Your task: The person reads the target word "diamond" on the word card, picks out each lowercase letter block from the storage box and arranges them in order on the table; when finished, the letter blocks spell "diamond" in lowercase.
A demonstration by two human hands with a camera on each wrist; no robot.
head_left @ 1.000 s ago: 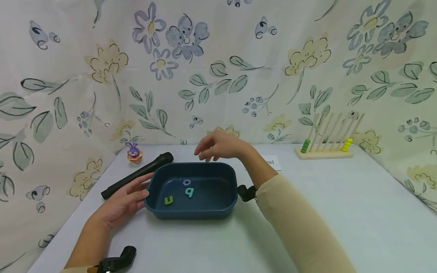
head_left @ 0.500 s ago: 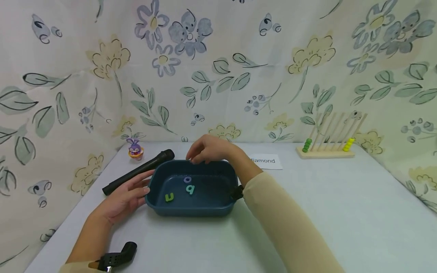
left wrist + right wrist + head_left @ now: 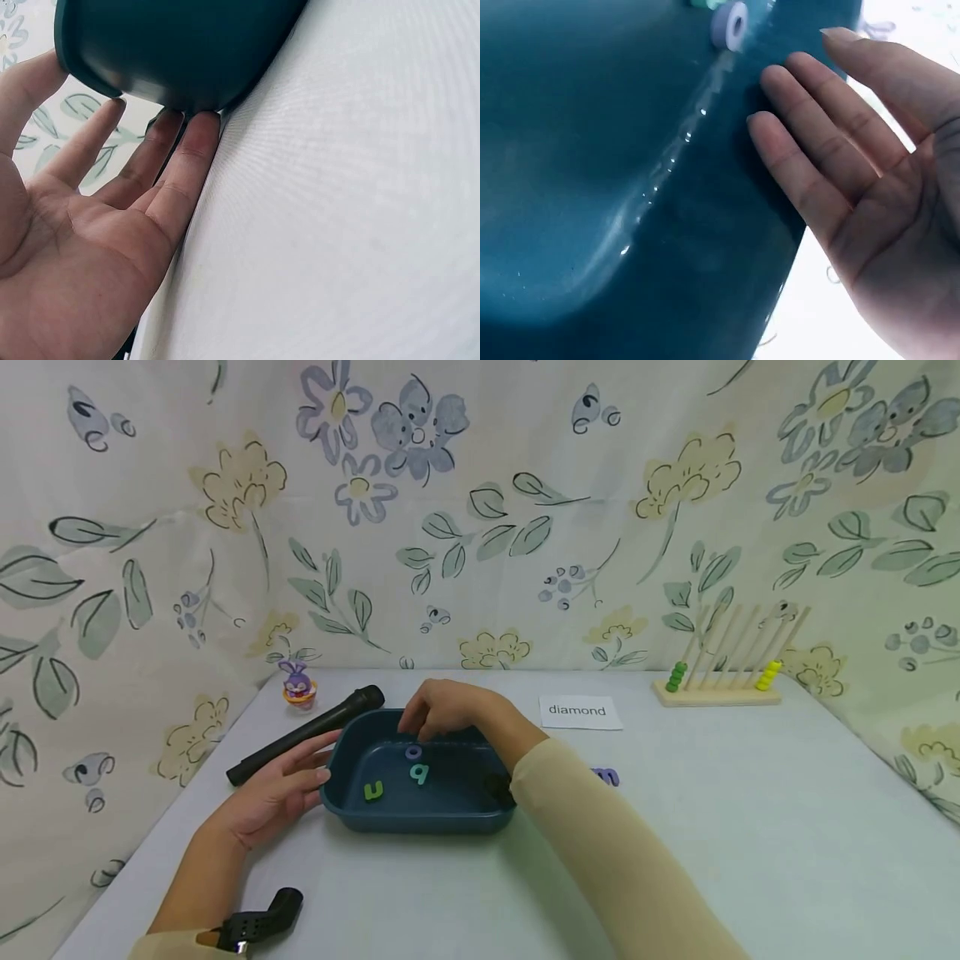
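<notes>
A dark blue-green plastic basin [image 3: 420, 823] sits on the white table. Inside it lie a purple letter o [image 3: 413, 752], a teal letter shaped like a q or 9 [image 3: 418, 774] and a green letter like a u or n [image 3: 373, 790]. My left hand [image 3: 273, 797] rests its fingertips and thumb against the basin's left side; the left wrist view shows its fingers [image 3: 184, 161] fairly straight. My right hand [image 3: 447, 706] reaches over the back rim into the basin, close to the o. In the right wrist view its fingers [image 3: 780, 142] are loosely extended, holding nothing.
A black microphone [image 3: 307, 735] lies left of the basin, with a purple rabbit toy [image 3: 297, 683] behind it. A white "diamond" card [image 3: 579, 712] lies back right. A purple m [image 3: 606, 776] is partly behind my sleeve. A wooden bead rack [image 3: 716, 695] stands far right.
My right hand has moved down and slightly left, from behind the rim into the basin. The card and the purple m have come into view. The left hand has stayed at the basin.
</notes>
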